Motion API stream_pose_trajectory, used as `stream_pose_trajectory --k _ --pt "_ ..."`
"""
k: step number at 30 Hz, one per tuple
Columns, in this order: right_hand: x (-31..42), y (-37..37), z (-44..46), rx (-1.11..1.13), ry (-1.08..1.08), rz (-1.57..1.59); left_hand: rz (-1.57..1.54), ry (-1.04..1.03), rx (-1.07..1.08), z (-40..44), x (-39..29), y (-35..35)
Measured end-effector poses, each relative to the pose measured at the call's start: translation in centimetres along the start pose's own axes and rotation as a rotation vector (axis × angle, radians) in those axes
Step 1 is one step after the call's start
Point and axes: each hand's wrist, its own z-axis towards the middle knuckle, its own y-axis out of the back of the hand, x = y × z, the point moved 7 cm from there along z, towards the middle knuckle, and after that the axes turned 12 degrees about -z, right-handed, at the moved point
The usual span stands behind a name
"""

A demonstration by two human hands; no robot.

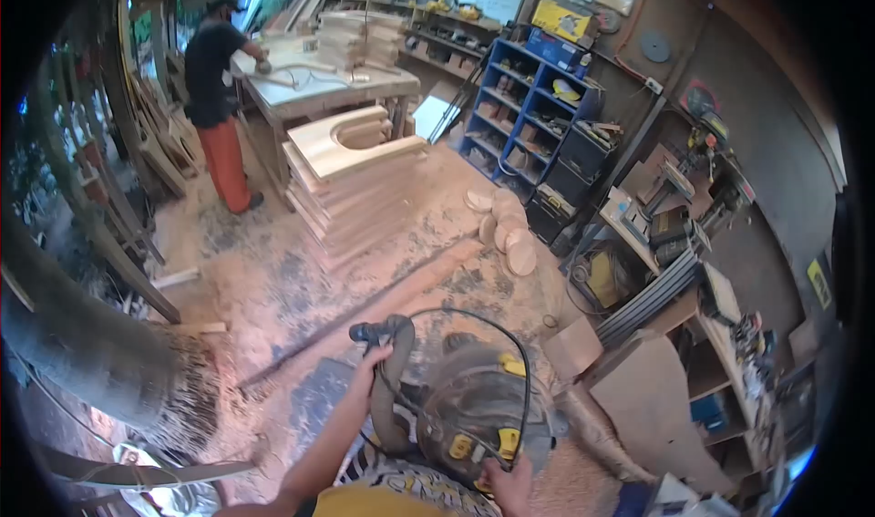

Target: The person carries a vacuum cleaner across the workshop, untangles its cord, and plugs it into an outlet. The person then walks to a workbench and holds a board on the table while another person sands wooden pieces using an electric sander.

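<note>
Left hand [375, 364]: fingers closed round the hose [392, 398] just below its dark end piece, which points left. Hose bends over at the top, then drops toward the vacuum [483, 403]. Right hand [510, 482]: closed on the black cable [528, 371] at the vacuum's near side, beside a yellow latch [508, 442]. Cable arches over the vacuum.

Vacuum round, dusty, close against the wearer's front, above the sawdust-covered floor [273, 284]; cannot tell whether it rests there. Wooden block [572, 346] to its right, apart from it.

Farther off, discs [520, 252] lie clustered on the floor near the blue shelf [524, 107]. Stack of cut boards [342, 180] in front of the desk's near edge. Desk [314, 104] carries more cut wood [360, 38] toward its far right corner. Co-worker [217, 79], dark top, orange trousers, stands at the left edge, arm over the top.
</note>
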Motion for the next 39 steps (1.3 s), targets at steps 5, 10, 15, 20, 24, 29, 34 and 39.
stream_pose_trajectory --k 5,10,15,20,24,29,34,39 --pt "6.2 1.9 14.3 -0.023 -0.098 -0.088 0.010 0.130 0.083 13.6 -1.7 -10.4" --pt "12.1 1.8 28.9 -0.029 -0.077 -0.073 0.010 0.178 0.120 28.1 -3.0 -17.7" --pt "13.8 3.4 48.0 -0.093 -0.020 -0.112 0.215 0.261 0.151 45.8 -0.6 -27.8" --pt "24.1 3.9 65.0 0.014 -0.026 -0.043 0.226 0.247 0.136 59.7 -3.2 -39.5" --pt "30.2 3.3 76.8 0.076 -0.017 -0.007 0.130 0.245 0.173 69.5 -6.8 -43.3" --pt "35.7 -0.1 93.9 0.084 -0.063 -0.009 0.073 0.185 0.169 85.8 -11.2 -47.9" --pt "45.6 -7.0 109.9 0.105 -0.016 -0.191 -0.043 0.117 0.296 102.8 -19.6 -54.4" --pt "56.8 -11.5 122.0 0.110 -0.072 -0.136 0.027 0.051 0.240 116.7 -29.8 -61.9"
